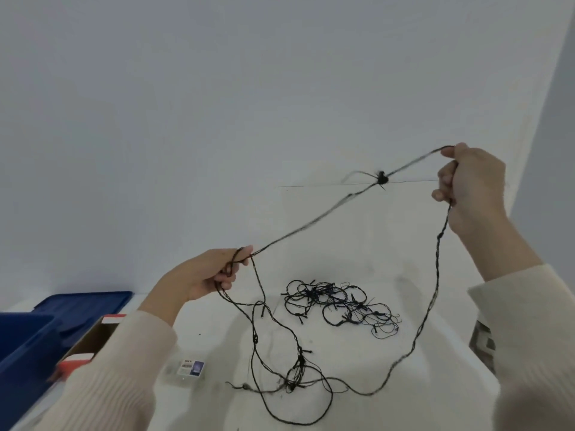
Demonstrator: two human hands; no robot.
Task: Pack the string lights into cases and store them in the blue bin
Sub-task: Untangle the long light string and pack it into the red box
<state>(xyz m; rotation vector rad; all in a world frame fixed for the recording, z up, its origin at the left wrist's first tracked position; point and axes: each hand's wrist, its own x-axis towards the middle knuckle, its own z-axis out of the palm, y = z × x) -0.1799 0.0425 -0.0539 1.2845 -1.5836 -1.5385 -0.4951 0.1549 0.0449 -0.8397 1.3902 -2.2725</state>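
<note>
**Two hands, one strand of string lights stretched between them**

One dark strand of string lights (314, 222) is held taut in the air between both hands. The left hand (211, 272), lower and nearer the middle of the view, is closed around several loops of the wire, which are gathered in the curled fingers. The right hand (469, 188), raised higher at the right, is closed on the wire as well, the strand being pinched at the thumb and passing down through the fist. A small dark knot or bulb (381, 178) is seen on the stretched span, which is blurred. From each hand the wire drops to the white tabletop (357, 353), where its slack is spread in loose loops near the front edge. A second tangled bundle of lights (339, 304) lies farther back on the tabletop, apart from the held strand. At the left, the blue bin (21, 346) is partly seen, with a blue lid (90, 303) behind it and an open cardboard box (93, 340) beside it. A small clear case (186, 370) with a label rests on the tabletop below the left forearm.
</note>
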